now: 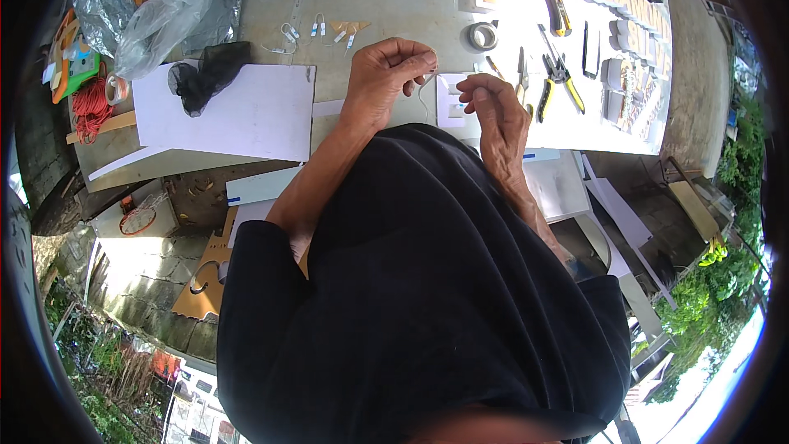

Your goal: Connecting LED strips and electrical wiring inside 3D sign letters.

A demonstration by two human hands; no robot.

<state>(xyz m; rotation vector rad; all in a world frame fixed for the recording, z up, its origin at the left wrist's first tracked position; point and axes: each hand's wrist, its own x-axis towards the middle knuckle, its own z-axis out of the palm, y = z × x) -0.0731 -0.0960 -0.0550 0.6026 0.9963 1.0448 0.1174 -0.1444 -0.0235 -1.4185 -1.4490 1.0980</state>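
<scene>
Thin pale wire (424,86) looped between both hands, held above the grey workbench (370,0) near its front edge. Left hand (385,74) fingers curled closed, pinching the wire's upper end at the fingertips. Right hand (493,107) fingers bent, thumb and forefinger closed on a small white part at the wire's other end; exact grip too small to tell. Just behind the right hand, a small white rectangular plastic piece (451,100) lies on the bench. Right of it, yellow-handled pliers (560,78), more hand tools further back, and a roll of grey tape (483,35). Far right, rows of white box-shaped letter shells (629,0). Left of the hands, a flat white board (246,111) with a bunch of black mesh (205,74) on its corner. Beyond, clear crumpled plastic bags (160,20), a coil of red cord (90,107). Small white clips with wires (316,29) scattered at bench centre. Person's black sleeves fill the lower frame.
</scene>
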